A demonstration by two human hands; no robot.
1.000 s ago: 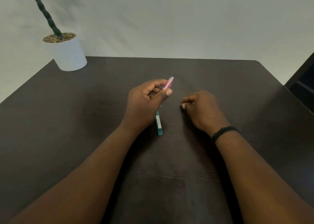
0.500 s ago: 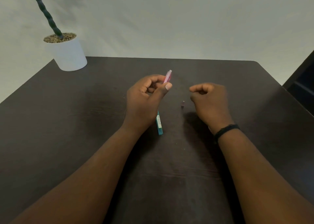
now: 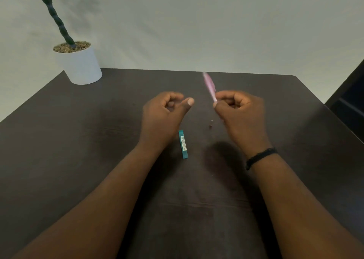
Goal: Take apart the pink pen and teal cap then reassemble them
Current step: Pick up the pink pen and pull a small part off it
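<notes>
1. While the right hand (image 3: 241,111) pinches the lower end of the pink pen (image 3: 209,85), the blurred pen tilts up and away to the left above the desk (image 3: 78,140).
2. Left hand (image 3: 164,115) hovers loosely curled, thumb out, holding nothing.
3. Teal cap (image 3: 183,146) lies flat on the desk between the wrists, just beside the left one.
4. Near the right hand, a tiny dark piece (image 3: 211,125) lies on the desk.
5. White plant pot (image 3: 78,64) stands at the far left corner.

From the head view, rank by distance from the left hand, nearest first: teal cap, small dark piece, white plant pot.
1. teal cap, on the table just below-right of the left hand.
2. small dark piece, farther right, beside the right hand.
3. white plant pot, far-left corner.
</notes>
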